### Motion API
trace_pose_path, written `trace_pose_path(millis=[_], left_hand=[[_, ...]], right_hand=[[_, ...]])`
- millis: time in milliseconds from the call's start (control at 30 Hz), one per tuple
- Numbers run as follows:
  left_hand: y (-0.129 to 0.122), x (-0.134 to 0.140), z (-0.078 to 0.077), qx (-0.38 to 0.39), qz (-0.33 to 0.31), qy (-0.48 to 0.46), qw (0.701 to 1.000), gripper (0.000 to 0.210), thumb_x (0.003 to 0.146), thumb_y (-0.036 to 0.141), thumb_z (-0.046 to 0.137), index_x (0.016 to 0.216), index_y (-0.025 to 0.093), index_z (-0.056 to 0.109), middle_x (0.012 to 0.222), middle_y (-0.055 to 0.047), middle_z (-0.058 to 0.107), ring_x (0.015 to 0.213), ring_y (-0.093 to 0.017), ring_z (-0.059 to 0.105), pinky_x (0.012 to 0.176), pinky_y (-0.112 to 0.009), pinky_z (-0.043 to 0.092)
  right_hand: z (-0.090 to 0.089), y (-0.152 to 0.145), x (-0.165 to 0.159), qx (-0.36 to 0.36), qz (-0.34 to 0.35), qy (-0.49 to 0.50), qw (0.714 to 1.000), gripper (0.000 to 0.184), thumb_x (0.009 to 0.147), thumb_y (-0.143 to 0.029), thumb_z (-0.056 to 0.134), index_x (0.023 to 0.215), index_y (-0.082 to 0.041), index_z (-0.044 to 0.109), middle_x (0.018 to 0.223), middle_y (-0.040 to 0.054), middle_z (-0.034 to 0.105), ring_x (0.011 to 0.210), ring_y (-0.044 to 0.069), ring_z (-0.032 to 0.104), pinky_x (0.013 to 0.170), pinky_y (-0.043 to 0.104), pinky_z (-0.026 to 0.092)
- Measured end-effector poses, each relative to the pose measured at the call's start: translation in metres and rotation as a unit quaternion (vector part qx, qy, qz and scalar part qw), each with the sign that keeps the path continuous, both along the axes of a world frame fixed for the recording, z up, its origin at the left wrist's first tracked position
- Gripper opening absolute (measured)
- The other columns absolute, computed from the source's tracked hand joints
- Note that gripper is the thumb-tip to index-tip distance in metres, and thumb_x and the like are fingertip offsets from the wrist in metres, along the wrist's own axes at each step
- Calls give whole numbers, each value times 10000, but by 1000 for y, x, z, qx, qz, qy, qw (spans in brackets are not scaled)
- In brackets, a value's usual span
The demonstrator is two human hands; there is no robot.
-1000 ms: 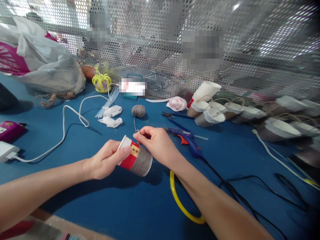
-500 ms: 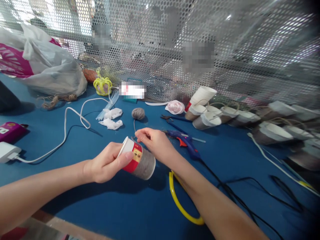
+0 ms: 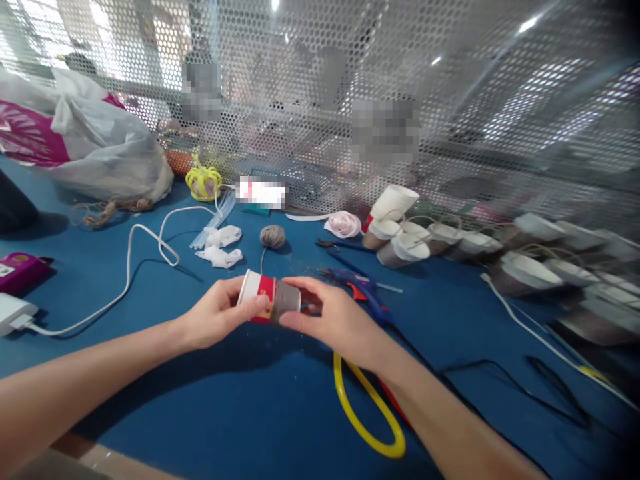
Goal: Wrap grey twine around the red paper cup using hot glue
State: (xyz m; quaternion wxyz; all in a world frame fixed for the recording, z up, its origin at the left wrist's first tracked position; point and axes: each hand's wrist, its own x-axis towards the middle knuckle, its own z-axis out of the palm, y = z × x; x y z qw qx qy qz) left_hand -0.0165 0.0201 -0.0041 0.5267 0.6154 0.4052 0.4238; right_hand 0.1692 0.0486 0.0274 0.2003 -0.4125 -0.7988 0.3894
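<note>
A paper cup (image 3: 267, 298) lies sideways in the air between my hands, its white rim to the left. Grey yarn wraps its base end, and a red band shows beside the white part. My left hand (image 3: 223, 312) is closed around the rim end, thumb on the red band. At the yarn-covered end, my right hand (image 3: 325, 313) curls its fingers and thumb around the cup. A strand runs from the grey yarn ball (image 3: 273, 237) down behind the cup.
A blue glue gun (image 3: 357, 283) and pliers (image 3: 345, 245) lie right of the yarn. Several yarn-wrapped cups (image 3: 405, 248) stand at the right. Yellow handles (image 3: 367, 433) lie near my right forearm; a white cable (image 3: 131, 257) crosses the left side.
My right hand has gone from pinching near the yarn strand above the cup to gripping its base end. The cup has turned more level. The view has shifted slightly.
</note>
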Motion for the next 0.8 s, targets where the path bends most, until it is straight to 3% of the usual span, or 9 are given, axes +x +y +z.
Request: trace_pose_path(millis=[100,200,433,567,667,733,800], left_hand=[[4,4,0,-161,6,-98,982,333,715,409,538,785,86,576,662,-20,561,569,-88,478,548,-203,360],[5,8,-2,-222,5,-139,965,296,651,373,620,726,90,575,618,-3,559,544,-79,479,527,-194,345],[2,13,-3,-218,39,-116,968,264,651,353,611,685,97,555,566,18,543,485,-61,453,489,-180,330],[1,11,-1,-199,57,-76,975,263,671,361,567,683,99,555,555,22,531,485,-62,438,493,-181,324],[0,9,0,-186,68,-32,980,275,687,379,524,684,105,542,551,23,514,485,-67,418,480,-183,307],[0,7,0,-175,61,7,983,291,699,398,494,648,113,519,527,32,482,469,-63,384,462,-182,285],[0,5,0,-157,53,39,985,305,707,412,473,618,120,497,508,39,448,457,-60,351,449,-183,267]], right_hand=[[-12,-10,-1,171,-19,-51,984,499,638,-337,652,1081,-188,478,1057,83,534,956,223,512,812,389,427],[-20,-17,-2,261,6,-69,963,484,662,-329,634,1085,-177,452,1033,96,522,971,232,486,830,407,411],[-33,-18,-2,269,24,-57,961,492,668,-354,625,1082,-194,414,1037,91,505,979,223,476,831,393,416],[-28,-17,-1,249,15,-46,967,459,675,-366,614,1058,-177,448,1034,94,520,942,204,501,784,346,439],[-10,-8,11,208,-92,-38,973,275,725,-413,535,848,-167,528,768,50,589,643,143,558,572,261,461],[5,3,29,195,-217,-63,954,249,770,-418,454,724,-182,517,509,-12,538,447,119,503,450,237,407],[15,16,50,221,-305,-111,920,218,788,-365,421,763,-181,536,495,-10,554,454,130,521,485,248,404]])
